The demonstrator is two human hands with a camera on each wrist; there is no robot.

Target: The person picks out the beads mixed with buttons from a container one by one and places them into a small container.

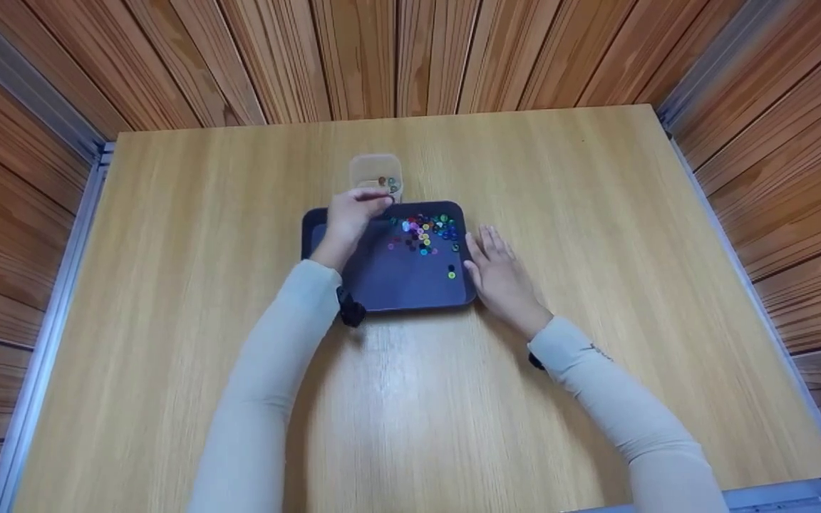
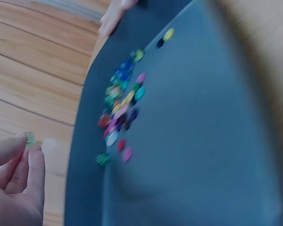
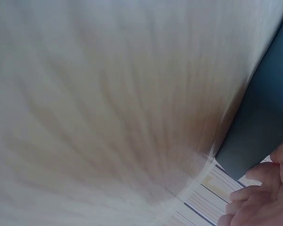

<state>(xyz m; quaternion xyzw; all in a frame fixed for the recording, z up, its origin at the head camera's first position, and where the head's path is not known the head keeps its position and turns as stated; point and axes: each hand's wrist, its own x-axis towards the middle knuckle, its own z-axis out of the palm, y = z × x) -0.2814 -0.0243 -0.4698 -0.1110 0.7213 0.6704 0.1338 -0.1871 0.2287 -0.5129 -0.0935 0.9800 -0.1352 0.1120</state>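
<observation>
My left hand [image 1: 350,217] is above the far left edge of a dark blue tray [image 1: 400,286], near a clear plastic box [image 1: 366,168]. In the left wrist view its thumb and fingertips pinch a small, see-through green glass bead [image 2: 31,138]. Several glossy beads [image 2: 124,70] and flat, button-like discs [image 2: 127,154] in many colours lie mixed in the tray, mostly towards its far right. Beside the tray's right wall lies my right hand [image 1: 507,281], its fingers extended and touching that side.
Inside the clear box, just behind the tray, are a few beads [image 1: 392,182]. A yellow disc [image 1: 452,275] lies apart near the tray's right wall. Wooden panels [image 1: 425,57] border the wooden table [image 1: 189,249] at the back and sides.
</observation>
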